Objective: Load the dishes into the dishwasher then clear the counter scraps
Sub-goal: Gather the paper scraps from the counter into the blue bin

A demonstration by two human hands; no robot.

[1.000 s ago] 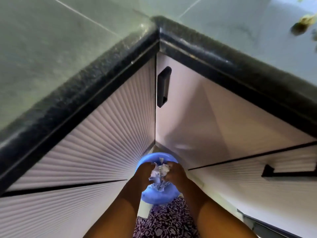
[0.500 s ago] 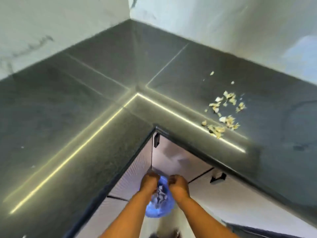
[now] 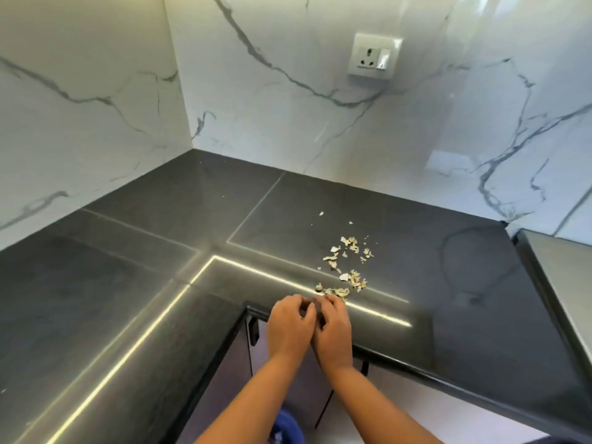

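A: Hands status? The left hand (image 3: 290, 328) and right hand (image 3: 333, 334) are side by side at the tabletop (image 3: 160, 315) edge, touching or nearly so, fingers curled inward toward each other.

B: Contents? Whether they pinch anything cannot be told; the fingertips overlap a dark spot at the edge, and no scrap is plainly visible in either hand.

A: Change since one second ago? Then, both hands were down at the blue bin (image 3: 286, 427), pressing crumpled waste into it. Half a second ago they were still over the bin. Now they are raised to tabletop level, and the bin shows only as a blue patch on the floor between the forearms, below the cabinets (image 3: 282, 379).

B: Location of the task's item? The scraps (image 3: 344, 267) lie in a loose scatter on the tabletop, just beyond the fingertips; the nearest pieces sit just beside the right hand. A few stray flakes lie farther back toward the wall (image 3: 320, 123).

A: Meaning for the task? One deposit appears complete, and the hands are positioned for another pickup. No dishes are in view, so the scrap stage is judged to be in progress, with most of the scatter left to collect.
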